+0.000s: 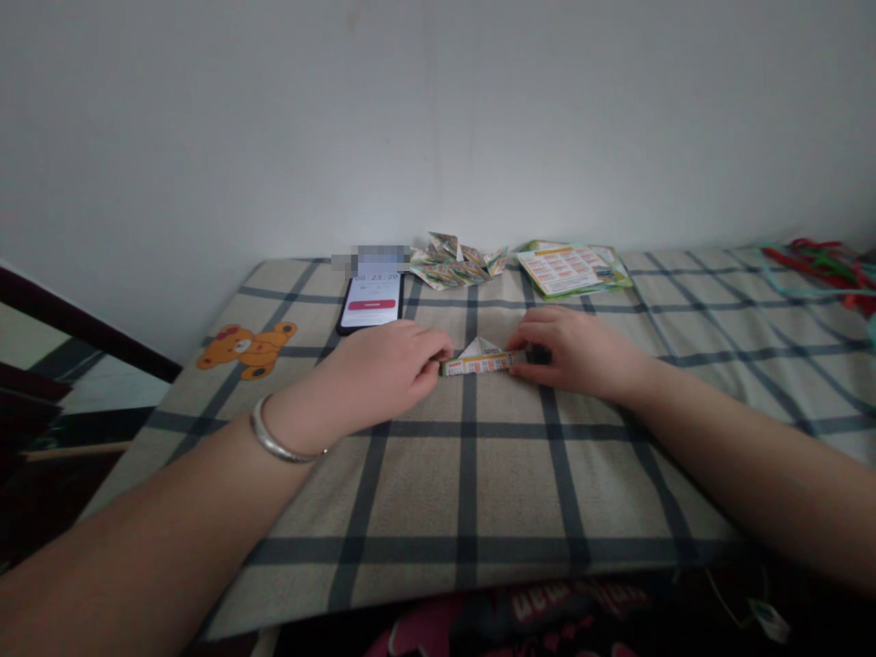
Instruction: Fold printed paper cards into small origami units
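Between my hands is a small folded paper, a narrow printed strip with a pale triangular point sticking up behind it. My left hand pinches its left end between thumb and fingers. The right end sits in the pinch of my right hand. Behind them lies a heap of folded paper pieces made from similar printed sheets. To the right of that heap rests a stack of flat printed cards with green edges.
A phone with a lit timer screen lies behind my left hand. The checked tablecloth carries a bear picture at left. Red and green strips lie at the far right. A pale wall rises behind the table.
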Demonstrator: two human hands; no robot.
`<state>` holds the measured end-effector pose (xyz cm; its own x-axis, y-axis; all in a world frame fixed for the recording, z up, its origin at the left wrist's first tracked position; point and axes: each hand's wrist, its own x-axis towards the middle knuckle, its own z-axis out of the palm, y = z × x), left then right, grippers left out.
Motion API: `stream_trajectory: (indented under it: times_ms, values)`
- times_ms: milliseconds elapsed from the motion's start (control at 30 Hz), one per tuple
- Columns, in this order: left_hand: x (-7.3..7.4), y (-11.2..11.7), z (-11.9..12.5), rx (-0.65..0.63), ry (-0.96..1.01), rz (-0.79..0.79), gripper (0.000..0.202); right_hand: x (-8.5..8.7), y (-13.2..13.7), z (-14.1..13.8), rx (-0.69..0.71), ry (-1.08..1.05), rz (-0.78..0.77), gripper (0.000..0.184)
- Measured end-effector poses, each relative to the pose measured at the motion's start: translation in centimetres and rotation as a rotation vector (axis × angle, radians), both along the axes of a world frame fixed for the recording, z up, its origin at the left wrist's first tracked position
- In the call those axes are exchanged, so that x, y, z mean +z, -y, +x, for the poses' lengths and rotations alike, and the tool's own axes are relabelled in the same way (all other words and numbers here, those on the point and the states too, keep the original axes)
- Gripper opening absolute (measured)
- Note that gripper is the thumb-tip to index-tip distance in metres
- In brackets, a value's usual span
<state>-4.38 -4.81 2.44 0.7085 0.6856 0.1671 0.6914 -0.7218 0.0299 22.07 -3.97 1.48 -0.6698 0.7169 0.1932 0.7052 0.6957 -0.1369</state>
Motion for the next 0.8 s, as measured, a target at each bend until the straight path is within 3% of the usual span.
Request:
stream_trajectory:
  times_ms: [233,600,800]
  values:
    - [-1.6,0.1,0.6,0.019,0.158,0.003,0.032,-0.4,0.3,-0.5,0.005,-0.054,0.013,0.009]
    - [-2.4,0.1,1.2,-0.002,0.266,0.113,0.054,-0.7,0.9,-1.5,-0.005,-0.113,0.126,0.008]
    - [-2.1,0.2,1.5,-0.058,0.288,0.219,0.03,-0.7,0.9,-1.6,0.056,-0.127,0.144,0.008]
